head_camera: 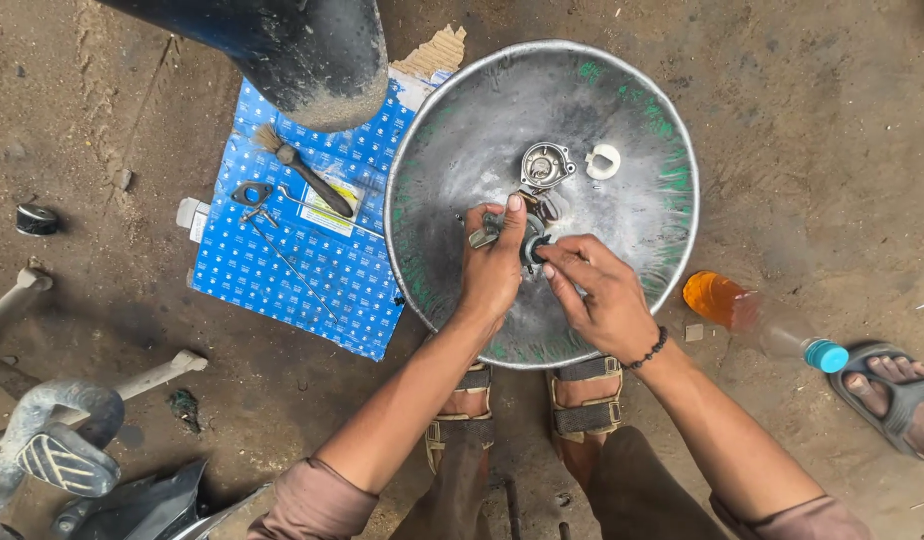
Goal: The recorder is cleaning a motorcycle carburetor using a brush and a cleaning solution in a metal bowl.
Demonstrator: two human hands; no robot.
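Small metal engine part (527,243), greasy and dark, sat pinched between both hands right over the middle of the big round metal basin (452,130); guess that was so anything dropping off it landed in the pan instead of the dirt. The left hand (494,270) was wrapped around the part's left end, thumb up on top, fingers closed tight on it; looked like the steadying hand. The right hand (602,295) came in from the other side with thumb and forefinger pressed together on the round end of the part, the rest of its fingers curled loose; couldn't tell exactly what bit it was nipping.

Just beyond the grip, in the basin, lay a round silvery housing (547,163) and next to that a white ring-shaped piece (603,160), parked close and apart from each other. Off to the left of the grip a flattened blue carton (312,270) served as a clean mat, with a brush (302,170) and thin tools on it. To the right of the grip an orange-filled bottle (752,318) lay on the ground; another person's sandalled foot (897,395) sat past it.
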